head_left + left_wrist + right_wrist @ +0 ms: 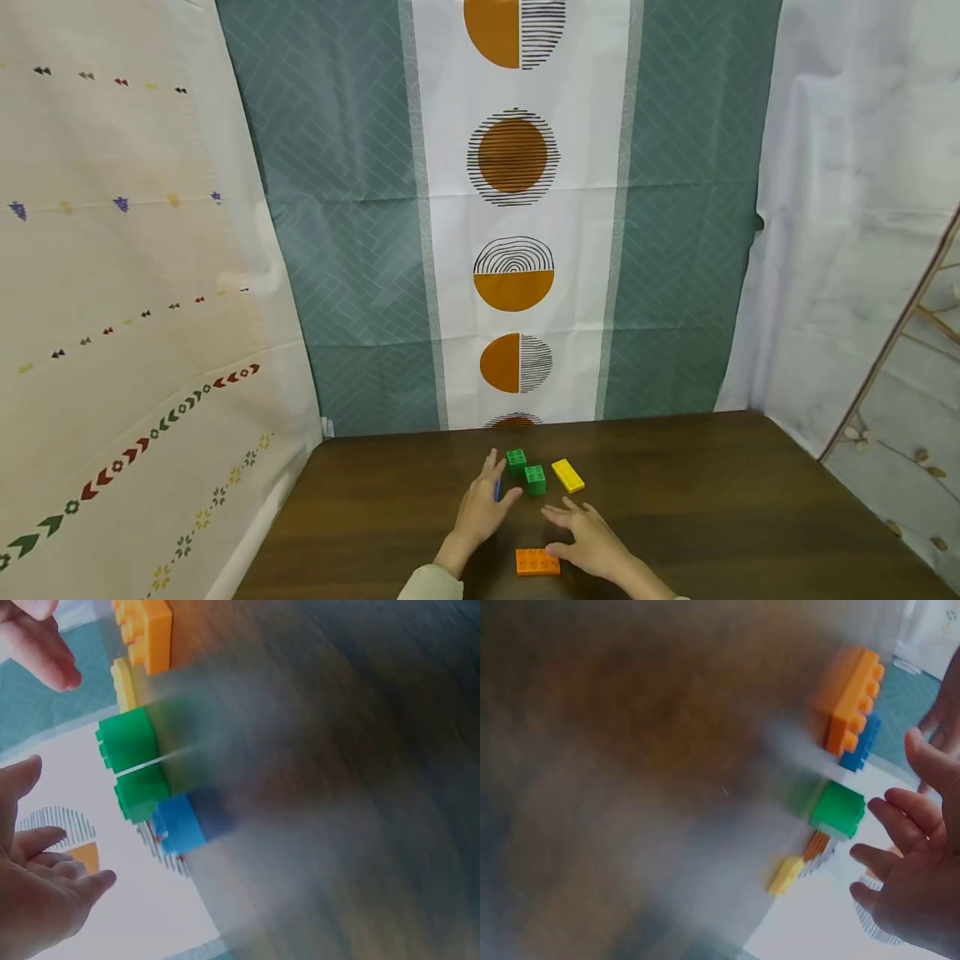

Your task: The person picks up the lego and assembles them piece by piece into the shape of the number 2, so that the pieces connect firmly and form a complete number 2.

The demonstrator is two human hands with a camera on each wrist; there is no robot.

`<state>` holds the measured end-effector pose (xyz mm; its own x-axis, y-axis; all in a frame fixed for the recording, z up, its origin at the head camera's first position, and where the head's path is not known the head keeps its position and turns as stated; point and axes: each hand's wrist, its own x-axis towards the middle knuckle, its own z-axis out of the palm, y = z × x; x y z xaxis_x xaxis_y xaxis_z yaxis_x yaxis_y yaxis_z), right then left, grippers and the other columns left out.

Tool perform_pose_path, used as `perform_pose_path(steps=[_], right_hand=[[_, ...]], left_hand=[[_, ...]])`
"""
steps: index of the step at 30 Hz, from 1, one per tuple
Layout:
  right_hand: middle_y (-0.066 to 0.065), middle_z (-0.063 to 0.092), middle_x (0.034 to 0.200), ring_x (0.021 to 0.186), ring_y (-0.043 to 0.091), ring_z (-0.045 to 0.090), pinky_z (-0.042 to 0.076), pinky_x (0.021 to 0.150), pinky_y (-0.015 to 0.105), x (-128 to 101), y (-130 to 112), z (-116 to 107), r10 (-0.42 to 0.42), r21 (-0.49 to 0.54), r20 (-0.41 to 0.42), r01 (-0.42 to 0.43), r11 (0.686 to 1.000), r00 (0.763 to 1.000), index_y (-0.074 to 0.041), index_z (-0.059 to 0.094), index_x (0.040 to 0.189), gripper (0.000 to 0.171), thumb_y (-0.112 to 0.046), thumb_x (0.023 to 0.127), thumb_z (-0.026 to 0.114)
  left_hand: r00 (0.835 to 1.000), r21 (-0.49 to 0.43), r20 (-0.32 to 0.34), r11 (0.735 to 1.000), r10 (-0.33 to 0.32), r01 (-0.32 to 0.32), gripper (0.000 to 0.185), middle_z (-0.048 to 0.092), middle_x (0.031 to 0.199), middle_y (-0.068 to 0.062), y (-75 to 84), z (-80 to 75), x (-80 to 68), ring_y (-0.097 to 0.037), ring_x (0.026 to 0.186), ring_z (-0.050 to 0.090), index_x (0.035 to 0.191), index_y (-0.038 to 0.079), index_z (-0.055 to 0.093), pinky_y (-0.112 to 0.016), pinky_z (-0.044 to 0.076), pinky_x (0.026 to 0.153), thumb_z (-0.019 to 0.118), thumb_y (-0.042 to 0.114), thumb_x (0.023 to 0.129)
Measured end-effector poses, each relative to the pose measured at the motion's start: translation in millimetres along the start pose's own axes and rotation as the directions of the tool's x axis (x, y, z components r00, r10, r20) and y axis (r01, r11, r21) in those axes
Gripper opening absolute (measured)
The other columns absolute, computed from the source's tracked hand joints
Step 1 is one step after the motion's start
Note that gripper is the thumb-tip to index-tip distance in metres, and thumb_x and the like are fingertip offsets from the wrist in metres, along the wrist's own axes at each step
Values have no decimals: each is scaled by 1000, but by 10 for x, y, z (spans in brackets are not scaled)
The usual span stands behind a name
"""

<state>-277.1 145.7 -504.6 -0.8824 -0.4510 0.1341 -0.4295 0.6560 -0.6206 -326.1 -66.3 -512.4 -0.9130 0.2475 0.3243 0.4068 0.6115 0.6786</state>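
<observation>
My left hand [480, 506] hovers over the table's middle with fingers spread, holding nothing. A blue toy brick [178, 825] stands close by it, mostly hidden behind that hand in the head view. Two green toy bricks [516, 461] sit just right of the left fingertips; in the left wrist view they stand side by side. My right hand [591, 537] has loosely spread fingers and also holds nothing. Its thumb appears over the right end of an orange brick [537, 562]; whether it touches is unclear. Beyond the right fingers lies a flat yellow brick [567, 476].
The dark wooden table [712, 492] carries all the bricks near its middle. A patterned curtain [517, 208] hangs behind the table's back edge. Cream cloth [150, 333] covers the left side, and pale cloth [832, 250] hangs at the right.
</observation>
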Motion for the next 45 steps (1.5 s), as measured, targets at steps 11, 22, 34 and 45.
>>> perform_pose_path(steps=[11,22,34,45], right_hand=[[26,56,135,128,60,40,38,91,76,-20,43,151,-3,46,115,-2,999,993,3,59,129,62,-25,78,79],[12,70,121,120,44,57,50,95,53,19,31,213,-35,-16,135,38,999,990,-2,67,122,53,-25,77,81],[13,68,124,122,40,57,50,96,51,21,34,247,3,-13,157,-1,1000,988,-2,67,122,44,-21,83,76],[11,71,120,118,34,62,53,93,43,15,53,253,-18,-45,140,25,999,990,-4,71,117,37,-19,83,75]], left_hand=[[1000,15,-26,1000,-3,3,53,35,152,-29,33,226,163,-52,129,47,135,-5,52,-66,39,101,67,22,92],[998,191,59,982,-16,4,59,37,155,-20,88,391,284,-41,144,32,139,0,51,-56,41,105,71,23,88],[999,220,-3,975,43,-41,38,44,151,-16,86,547,296,-39,139,41,119,1,66,-53,39,108,75,13,84],[999,195,39,980,26,-33,29,71,110,-11,105,566,218,-24,92,67,111,6,64,-41,56,81,74,5,84]])
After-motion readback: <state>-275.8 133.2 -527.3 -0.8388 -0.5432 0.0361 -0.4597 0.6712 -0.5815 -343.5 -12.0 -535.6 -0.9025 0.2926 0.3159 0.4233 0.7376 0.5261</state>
